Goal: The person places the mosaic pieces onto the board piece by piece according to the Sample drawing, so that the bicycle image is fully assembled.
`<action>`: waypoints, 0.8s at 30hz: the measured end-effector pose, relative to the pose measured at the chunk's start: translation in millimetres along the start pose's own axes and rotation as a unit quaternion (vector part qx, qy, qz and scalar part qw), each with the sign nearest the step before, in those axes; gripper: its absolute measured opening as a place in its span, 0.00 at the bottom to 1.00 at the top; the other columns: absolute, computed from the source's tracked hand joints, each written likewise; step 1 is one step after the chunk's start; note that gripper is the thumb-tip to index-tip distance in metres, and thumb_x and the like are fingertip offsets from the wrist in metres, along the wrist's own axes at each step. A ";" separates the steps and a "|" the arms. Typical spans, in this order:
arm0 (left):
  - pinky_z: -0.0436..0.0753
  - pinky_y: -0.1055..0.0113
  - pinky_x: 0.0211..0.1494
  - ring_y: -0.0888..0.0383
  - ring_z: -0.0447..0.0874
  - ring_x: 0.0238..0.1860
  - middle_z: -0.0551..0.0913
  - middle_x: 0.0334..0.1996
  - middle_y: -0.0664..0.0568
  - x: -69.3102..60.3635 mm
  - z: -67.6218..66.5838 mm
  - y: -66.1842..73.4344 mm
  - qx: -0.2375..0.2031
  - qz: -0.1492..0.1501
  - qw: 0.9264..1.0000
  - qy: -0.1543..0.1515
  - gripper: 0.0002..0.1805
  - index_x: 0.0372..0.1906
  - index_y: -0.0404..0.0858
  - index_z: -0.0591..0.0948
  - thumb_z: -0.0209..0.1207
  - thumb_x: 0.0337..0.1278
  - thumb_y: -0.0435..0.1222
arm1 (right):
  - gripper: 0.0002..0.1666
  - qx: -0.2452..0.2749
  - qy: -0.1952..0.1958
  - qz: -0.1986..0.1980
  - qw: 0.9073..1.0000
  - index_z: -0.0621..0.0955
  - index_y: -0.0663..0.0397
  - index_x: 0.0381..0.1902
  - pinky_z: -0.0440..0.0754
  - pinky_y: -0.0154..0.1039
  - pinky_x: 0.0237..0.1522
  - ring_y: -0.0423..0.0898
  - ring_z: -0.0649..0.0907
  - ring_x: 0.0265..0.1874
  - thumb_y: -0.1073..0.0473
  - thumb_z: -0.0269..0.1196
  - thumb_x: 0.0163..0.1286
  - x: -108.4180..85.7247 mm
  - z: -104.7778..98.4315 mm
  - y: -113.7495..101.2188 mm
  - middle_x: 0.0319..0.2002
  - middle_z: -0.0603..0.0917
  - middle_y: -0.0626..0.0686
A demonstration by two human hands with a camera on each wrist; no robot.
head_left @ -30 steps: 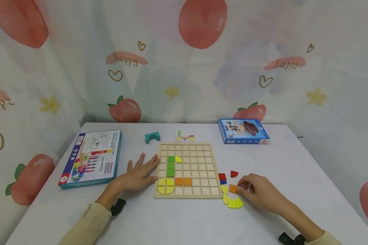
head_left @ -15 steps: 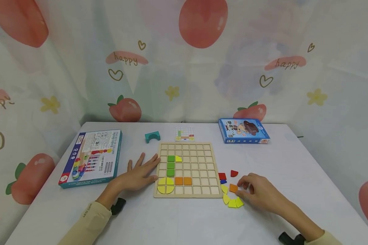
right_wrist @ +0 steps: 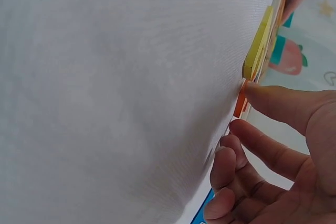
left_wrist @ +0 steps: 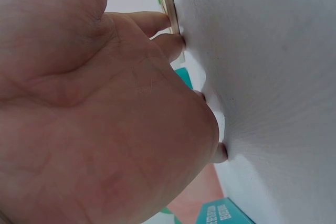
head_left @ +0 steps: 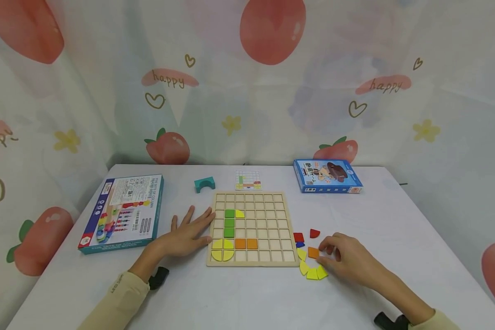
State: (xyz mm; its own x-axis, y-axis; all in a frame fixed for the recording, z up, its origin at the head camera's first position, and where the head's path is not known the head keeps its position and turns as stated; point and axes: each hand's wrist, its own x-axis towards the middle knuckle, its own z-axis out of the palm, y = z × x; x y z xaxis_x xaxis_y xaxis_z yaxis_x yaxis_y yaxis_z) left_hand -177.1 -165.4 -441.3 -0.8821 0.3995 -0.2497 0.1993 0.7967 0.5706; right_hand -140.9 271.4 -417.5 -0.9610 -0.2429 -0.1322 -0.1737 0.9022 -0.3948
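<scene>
My left hand [head_left: 186, 236] lies with fingers spread, its fingertips and thumb touching the left edge of the wooden grid board [head_left: 272, 263]. In the left wrist view its palm hides most of the scene. Right of the board, my right hand [head_left: 346, 257] pinches an orange square tile [head_left: 313, 252] at its near side, between thumb and index finger, low on the cloth. The right wrist view shows that tile [right_wrist: 241, 98] edge-on, with the other fingers curled below. Set in the board are green squares [head_left: 229, 222], orange squares [head_left: 246, 244], a yellow circle of quarter pieces [head_left: 222, 250] and one yellow quarter [head_left: 239, 214].
Loose yellow pieces [head_left: 312, 273], red pieces [head_left: 315, 233] and a blue piece [head_left: 300, 244] lie beside the board. A pattern card [head_left: 248, 180] and a teal arch block [head_left: 205, 184] sit behind it. Boxes stand at left [head_left: 123, 213] and back right [head_left: 327, 176].
The orange tile at my right fingertips has turned slightly and now lies straighter. My left hand keeps its place on the board's edge.
</scene>
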 end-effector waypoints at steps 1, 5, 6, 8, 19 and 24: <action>0.18 0.23 0.77 0.36 0.19 0.87 0.44 0.89 0.53 -0.1 0.1 0.1 0.000 0.000 1.000 0.000 0.41 0.87 0.51 0.53 0.55 0.78 0.51 | 0.16 0.000 0.000 0.000 1.000 0.88 0.48 0.44 0.76 0.28 0.30 0.42 0.75 0.32 0.51 0.79 0.61 0.0 -0.1 0.0 0.33 0.81 0.46; 0.19 0.23 0.77 0.37 0.19 0.87 0.44 0.89 0.53 -0.4 0.3 0.8 0.001 -0.001 1.000 0.001 0.41 0.87 0.51 0.53 0.55 0.78 0.51 | 0.17 -0.003 0.001 -0.002 1.000 0.88 0.49 0.45 0.76 0.28 0.30 0.42 0.75 0.32 0.52 0.80 0.60 -0.1 -0.5 -0.7 0.33 0.81 0.46; 0.19 0.23 0.77 0.37 0.19 0.87 0.44 0.89 0.53 -0.6 0.3 1.1 -0.001 -0.001 1.000 0.001 0.41 0.87 0.51 0.53 0.55 0.78 0.51 | 0.18 -0.003 0.001 -0.003 1.000 0.88 0.49 0.45 0.76 0.28 0.30 0.42 0.75 0.32 0.53 0.80 0.60 -0.1 -0.4 -0.9 0.33 0.81 0.46; 0.19 0.23 0.77 0.36 0.19 0.88 0.44 0.89 0.53 -1.1 0.1 1.5 -0.004 -0.001 1.000 0.001 0.41 0.87 0.51 0.53 0.55 0.78 0.51 | 0.19 -0.002 0.001 -0.006 1.000 0.88 0.49 0.47 0.76 0.28 0.30 0.42 0.75 0.32 0.53 0.80 0.60 0.3 0.3 -1.2 0.33 0.81 0.46; 0.19 0.23 0.77 0.36 0.20 0.87 0.45 0.89 0.52 -2.5 -1.1 3.0 -0.007 -0.002 1.000 0.003 0.41 0.87 0.50 0.54 0.56 0.78 0.50 | 0.16 -0.004 0.003 -0.016 1.000 0.88 0.47 0.46 0.76 0.28 0.30 0.42 0.74 0.32 0.54 0.79 0.62 0.3 0.8 -1.7 0.33 0.80 0.45; 0.19 0.23 0.77 0.36 0.20 0.87 0.45 0.89 0.52 -2.6 -1.3 3.9 -0.007 -0.001 1.000 0.001 0.41 0.87 0.50 0.54 0.56 0.78 0.50 | 0.16 -0.004 0.004 -0.013 1.000 0.88 0.48 0.46 0.76 0.28 0.30 0.42 0.74 0.32 0.53 0.78 0.62 -2.1 -0.2 -1.1 0.33 0.81 0.45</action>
State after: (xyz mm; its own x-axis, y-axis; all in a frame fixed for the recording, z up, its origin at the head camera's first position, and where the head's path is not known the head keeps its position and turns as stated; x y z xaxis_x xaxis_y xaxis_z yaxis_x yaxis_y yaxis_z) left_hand -174.5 -163.9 -437.5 -0.8835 0.3969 -0.2490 0.1919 0.7914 0.5804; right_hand -138.8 271.0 -416.6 -0.9579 -0.2628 -0.1157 -0.1993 0.8985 -0.3912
